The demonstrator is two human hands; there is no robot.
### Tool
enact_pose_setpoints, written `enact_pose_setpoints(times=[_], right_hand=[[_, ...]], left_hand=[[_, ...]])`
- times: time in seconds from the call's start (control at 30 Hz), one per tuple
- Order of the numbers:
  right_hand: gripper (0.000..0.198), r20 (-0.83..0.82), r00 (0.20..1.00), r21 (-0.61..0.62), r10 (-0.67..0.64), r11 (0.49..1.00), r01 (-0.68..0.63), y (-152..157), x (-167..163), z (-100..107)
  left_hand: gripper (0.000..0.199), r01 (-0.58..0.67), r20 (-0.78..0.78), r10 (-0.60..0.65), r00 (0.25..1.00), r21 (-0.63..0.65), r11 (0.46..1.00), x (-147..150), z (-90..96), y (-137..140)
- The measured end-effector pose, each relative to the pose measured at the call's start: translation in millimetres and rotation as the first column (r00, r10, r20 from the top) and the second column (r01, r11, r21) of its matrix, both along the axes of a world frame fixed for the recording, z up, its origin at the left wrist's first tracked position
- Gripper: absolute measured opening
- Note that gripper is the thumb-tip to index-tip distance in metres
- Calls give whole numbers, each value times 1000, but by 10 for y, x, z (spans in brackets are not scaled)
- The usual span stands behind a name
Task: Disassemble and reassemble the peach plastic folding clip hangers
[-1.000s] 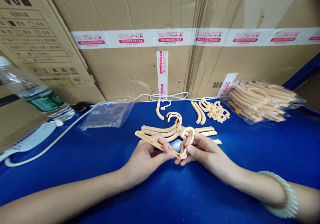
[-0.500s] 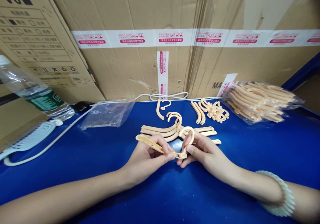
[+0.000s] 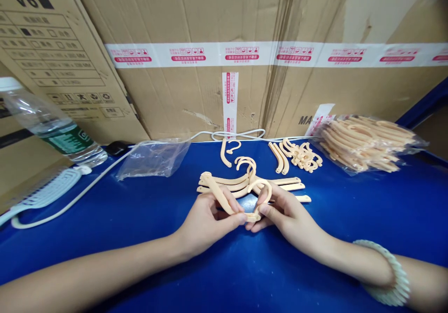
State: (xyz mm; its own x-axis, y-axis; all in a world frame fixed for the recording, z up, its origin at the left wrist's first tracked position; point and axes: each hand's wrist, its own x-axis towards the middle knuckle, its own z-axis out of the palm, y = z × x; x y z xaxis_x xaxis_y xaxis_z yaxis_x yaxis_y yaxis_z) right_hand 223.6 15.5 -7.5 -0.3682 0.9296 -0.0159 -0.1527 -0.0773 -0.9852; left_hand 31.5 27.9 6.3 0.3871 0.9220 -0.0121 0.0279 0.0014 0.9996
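Near the centre of the frame, above the blue bench [image 3: 245,266], a cream arm piece [image 3: 219,192] is held by the left hand [image 3: 206,217], the grip being closed on it between thumb and fingers. It is tilted, its free end raised toward the upper left and its lower end brought against the base of a cream hook [image 3: 269,192]. The hook is pinched by the right hand [image 3: 290,210], its thumb and fingers clamped together on the stem, with the curve left standing above the fingertips; whether the two parts are locked together cannot be told. A pale bracelet [image 3: 388,271] is worn on the right wrist, at lower right. Just beyond the hands, partly hidden by them, overlapping hangers [image 3: 224,181] are laid with their hooks toward the top of the frame. At upper centre a loose strip [image 3: 225,154] is set beside a single hook; right of centre, a pair of strips [image 3: 280,159] is placed next to a heap of hooks [image 3: 303,158]. At the right of the frame, more cream pieces are contained in a transparent bag [image 3: 364,142].
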Motion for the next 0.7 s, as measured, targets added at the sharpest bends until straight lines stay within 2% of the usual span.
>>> enact_pose_setpoints(times=[0.13,0.3,0.47,0.57,0.6,0.63,0.67,0.7], right_hand=[[30,5,1000,43,-24,999,24,-12,-9,4],[23,99,991,197,-94,978,73,-1,0,32],[23,138,988,206,-69,978,40,-28,-33,59],[21,191,980,260,-54,966,3,36,32,137],[18,240,967,329,-86,944,3,93,93,175],[16,304,941,433,-150,901,4,167,175,214],[17,372,895,555,-247,832,-2,258,276,250],[17,430,820,689,-378,725,-27,357,389,280]], left_hand=[[20,-22,36,22,999,-14,1000,4,-1,21],[24,-61,78,64,995,-42,997,7,-35,47],[30,71,112,-60,992,-97,993,24,-41,26],[32,63,141,-44,989,-134,989,23,-23,37],[32,40,150,-19,989,-141,989,20,-14,48],[33,17,156,6,988,-149,989,15,-4,59],[32,0,161,27,987,-161,987,9,6,71],[32,-11,168,41,985,-177,984,4,15,82]])
